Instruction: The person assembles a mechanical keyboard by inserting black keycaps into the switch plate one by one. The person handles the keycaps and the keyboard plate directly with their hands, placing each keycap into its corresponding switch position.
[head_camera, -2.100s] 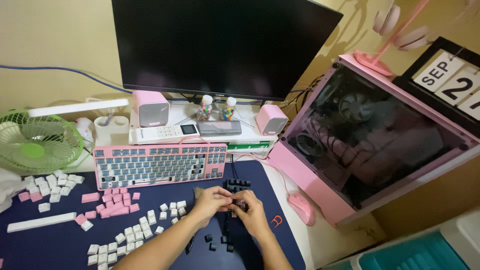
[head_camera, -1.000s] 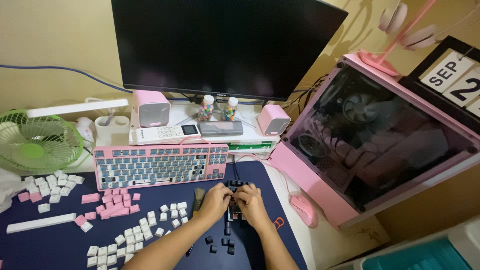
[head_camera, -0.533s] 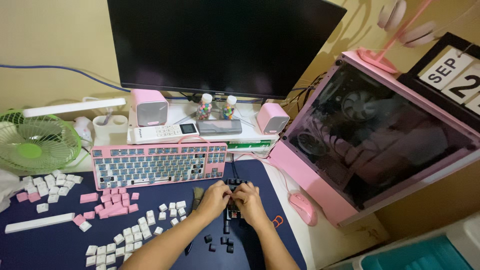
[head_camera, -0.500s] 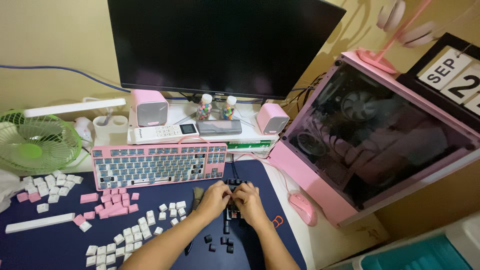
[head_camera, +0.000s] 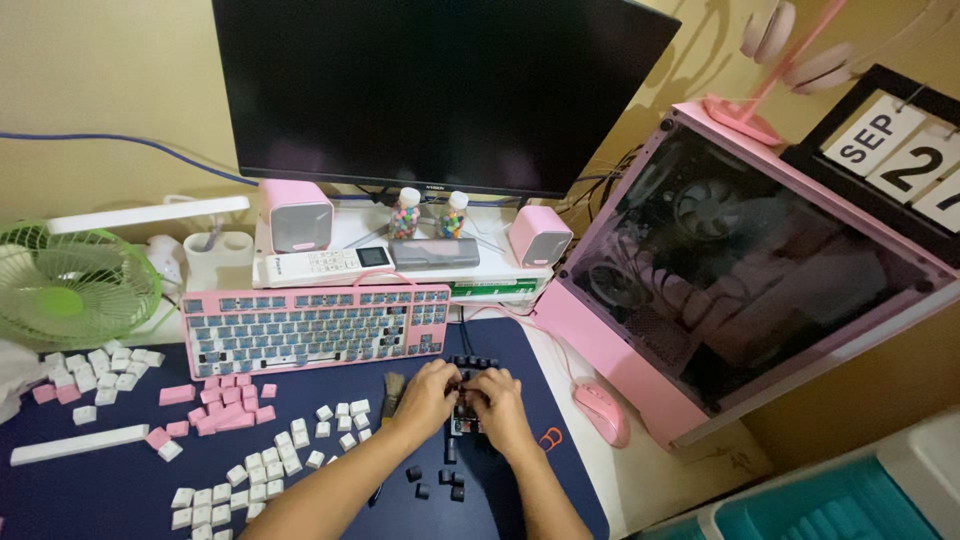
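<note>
Both my hands meet over a small black keypad (head_camera: 468, 364) lying on the dark blue desk mat (head_camera: 120, 490). My left hand (head_camera: 428, 395) and my right hand (head_camera: 497, 405) press their fingertips together on the keypad's upper middle, pinching something small there; what it is stays hidden under the fingers. Several loose black keycaps (head_camera: 438, 482) lie just below my hands. A brush (head_camera: 391, 391) lies beside my left hand.
A pink keyboard (head_camera: 316, 327) with its caps removed sits behind my hands. White keycaps (head_camera: 262, 471) and pink keycaps (head_camera: 222, 408) are scattered to the left. A pink mouse (head_camera: 600, 413), pink computer case (head_camera: 740, 270), monitor (head_camera: 440, 90) and green fan (head_camera: 70, 285) surround the mat.
My hands moved up from the keypad's lower part to its upper middle and closed in together; since half a second ago they have barely shifted.
</note>
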